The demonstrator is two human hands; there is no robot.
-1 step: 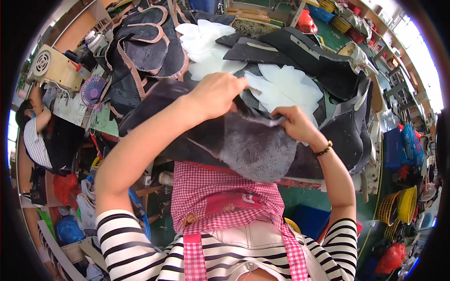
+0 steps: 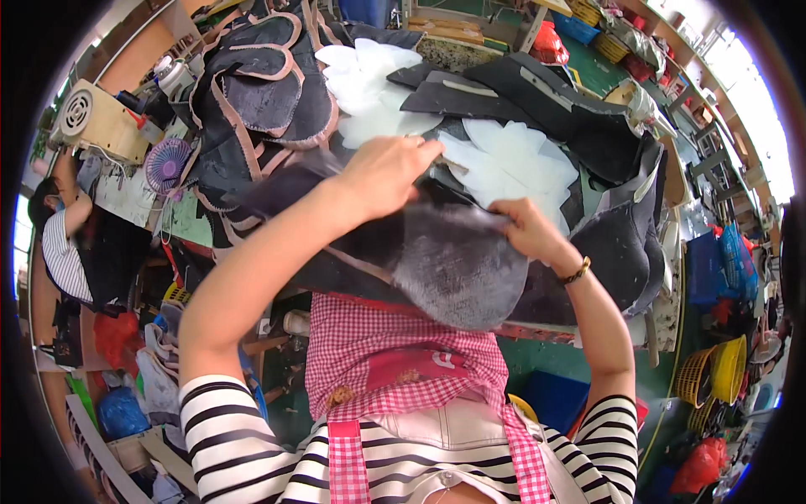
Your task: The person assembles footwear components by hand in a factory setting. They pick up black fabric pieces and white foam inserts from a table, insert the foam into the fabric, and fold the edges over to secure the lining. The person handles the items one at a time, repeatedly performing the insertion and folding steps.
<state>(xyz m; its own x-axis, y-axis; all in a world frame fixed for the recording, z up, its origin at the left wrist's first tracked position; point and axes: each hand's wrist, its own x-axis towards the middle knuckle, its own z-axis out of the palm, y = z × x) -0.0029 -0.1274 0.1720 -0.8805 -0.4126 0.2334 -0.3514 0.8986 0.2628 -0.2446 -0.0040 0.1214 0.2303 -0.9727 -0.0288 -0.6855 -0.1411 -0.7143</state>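
Note:
A dark shoe upper hangs over the table's near edge, its rounded grey, fabric-like part facing me. My left hand is closed, fingers pinched at the upper's top edge; a pale sliver shows by its fingertips, too small to name. On the other side, my right hand grips the same edge between thumb and fingers. Just beyond the hands lies a fan of white, translucent, petal-shaped pieces, and a second white stack is farther back.
Black uppers with pinkish edging pile up at the left. More black uppers cover the right side. A small purple fan and a beige machine stand at far left, near another person. Yellow baskets are at right.
Both hands have shifted slightly toward me and down. The upper's rounded part hangs a little lower, and its left portion has moved, blurred.

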